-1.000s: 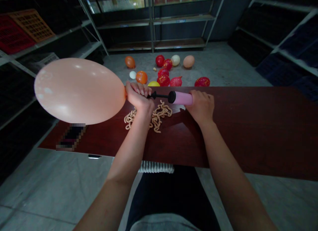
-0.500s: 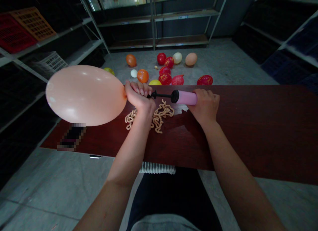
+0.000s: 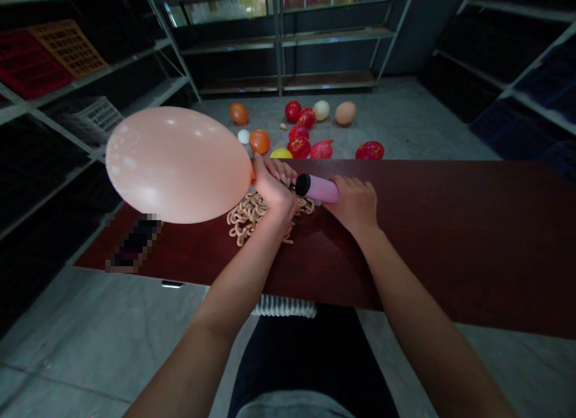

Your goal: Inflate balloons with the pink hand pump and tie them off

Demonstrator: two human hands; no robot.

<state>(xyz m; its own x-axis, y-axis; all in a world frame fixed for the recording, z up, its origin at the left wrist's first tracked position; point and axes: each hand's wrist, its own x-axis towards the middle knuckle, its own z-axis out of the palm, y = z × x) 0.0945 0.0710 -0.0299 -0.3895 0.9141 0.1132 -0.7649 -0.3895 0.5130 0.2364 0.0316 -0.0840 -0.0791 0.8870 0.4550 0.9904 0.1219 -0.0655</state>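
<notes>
Fingers of the L hand are curled snugly round the neck of a peach balloon – prob. so it isn't slipped off the pump, though the join is hidden in the grip. Pump's pink barrel, smooth & prob. plastic, is wrapped by the R hand, fingers bunched side by side; its black cap is held just beside the L hand. Balloon's held out to the left, above the bench, prob. for room: glossy, taut, egg-shaped, w/ pale print at its far end. Tan, rubbery-looking coils are heaped on dark-red woodgrain – red balloons are strewn on the floor beyond.
</notes>
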